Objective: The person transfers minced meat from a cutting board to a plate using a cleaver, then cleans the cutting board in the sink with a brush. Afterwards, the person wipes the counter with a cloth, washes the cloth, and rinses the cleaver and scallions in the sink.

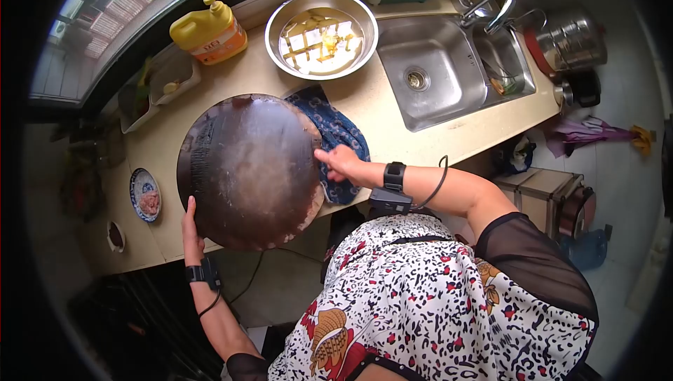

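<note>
A large round wooden chopping board (245,171), dark and worn with a chipped pale rim, is between my hands over the counter's front edge. Its lower part extends past that edge. My left hand (191,230) grips the lower left rim, thumb along the side and the other fingers mostly hidden. At the right rim, my right hand (340,162) takes hold with the thumb on top; its fingers curl beside a dark blue patterned cloth (347,125). That cloth lies on the counter, partly covered by the board.
Behind the board stands a steel basin (275,48) of liquid with pale pieces. A yellow pump bottle (210,30) is left of it, a double sink (449,65) right. A patterned bowl (137,188) with minced meat and a small dish (116,236) sit at left.
</note>
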A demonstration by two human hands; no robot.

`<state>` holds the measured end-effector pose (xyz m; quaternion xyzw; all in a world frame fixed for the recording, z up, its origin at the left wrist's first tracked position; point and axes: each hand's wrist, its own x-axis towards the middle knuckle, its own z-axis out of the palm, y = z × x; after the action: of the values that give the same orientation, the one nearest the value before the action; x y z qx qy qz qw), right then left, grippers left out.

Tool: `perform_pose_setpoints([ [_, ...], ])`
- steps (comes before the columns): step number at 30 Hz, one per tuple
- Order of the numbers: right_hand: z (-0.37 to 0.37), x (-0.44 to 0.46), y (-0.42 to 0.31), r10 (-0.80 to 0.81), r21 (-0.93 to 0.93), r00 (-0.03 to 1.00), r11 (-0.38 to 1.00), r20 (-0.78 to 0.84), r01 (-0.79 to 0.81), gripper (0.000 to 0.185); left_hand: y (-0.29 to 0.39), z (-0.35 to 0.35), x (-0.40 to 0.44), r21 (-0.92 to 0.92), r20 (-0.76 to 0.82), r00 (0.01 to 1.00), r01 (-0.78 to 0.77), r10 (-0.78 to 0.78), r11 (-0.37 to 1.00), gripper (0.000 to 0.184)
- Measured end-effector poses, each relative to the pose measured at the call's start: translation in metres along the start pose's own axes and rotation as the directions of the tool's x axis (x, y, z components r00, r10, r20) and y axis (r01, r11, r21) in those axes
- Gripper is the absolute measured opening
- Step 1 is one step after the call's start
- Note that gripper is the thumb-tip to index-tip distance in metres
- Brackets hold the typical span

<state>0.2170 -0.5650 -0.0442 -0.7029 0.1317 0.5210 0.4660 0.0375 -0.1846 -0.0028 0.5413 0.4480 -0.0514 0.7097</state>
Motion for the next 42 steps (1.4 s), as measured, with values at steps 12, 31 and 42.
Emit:
perform_pose_setpoints([
  [12, -0.008, -0.015, 0.048, -0.226, 0.716, 0.848, 0.659, 0.480, -0.230, 0.059, -0.028, 0.029, -0.081, -0.325, 0.058, 0.998, 0.008, 0.012, 0.946, 0.035],
  [31, -0.167, -0.111, 0.046, -0.253, 0.714, 0.882, 0.689, 0.397, -0.124, 0.047, -0.025, 0.220, -0.202, -0.591, -0.112, 0.993, -0.101, 0.043, 0.800, 0.028],
  [42, -0.388, -0.123, 0.103, -0.330, 0.838, 0.913, 0.545, 0.238, -0.022, 0.043, -0.046, 0.454, -0.210, -0.562, 0.047, 0.998, -0.005, 0.038, 0.827, 0.024],
])
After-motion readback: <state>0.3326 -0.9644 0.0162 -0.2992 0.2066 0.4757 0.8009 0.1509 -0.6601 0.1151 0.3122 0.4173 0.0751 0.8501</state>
